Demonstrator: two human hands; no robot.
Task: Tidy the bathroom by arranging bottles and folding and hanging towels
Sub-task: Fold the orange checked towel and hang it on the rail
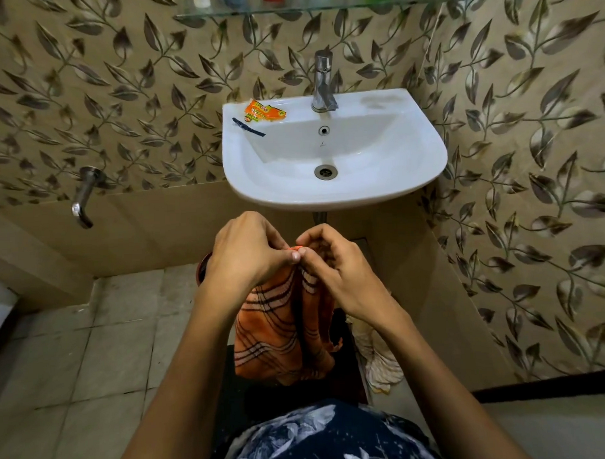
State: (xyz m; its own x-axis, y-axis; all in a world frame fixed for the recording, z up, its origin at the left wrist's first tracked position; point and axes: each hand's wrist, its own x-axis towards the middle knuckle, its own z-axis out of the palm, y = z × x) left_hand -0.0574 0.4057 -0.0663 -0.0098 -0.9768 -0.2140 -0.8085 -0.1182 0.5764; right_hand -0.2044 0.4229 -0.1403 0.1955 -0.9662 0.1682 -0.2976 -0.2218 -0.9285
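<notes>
Pinching orange towel (283,319) top, both hands' grip (297,253)

The only writing is on the small, crumpled orange plastic packet (264,112) lying on the back left rim of the white sink (425,163), above the middle of the frame, and its letters are too small and blurry to read.

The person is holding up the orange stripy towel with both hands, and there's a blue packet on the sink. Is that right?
Not quite. The head view shows the packet on the sink is orange. Both the left hand and right hand do hold the orange striped towel.
</notes>
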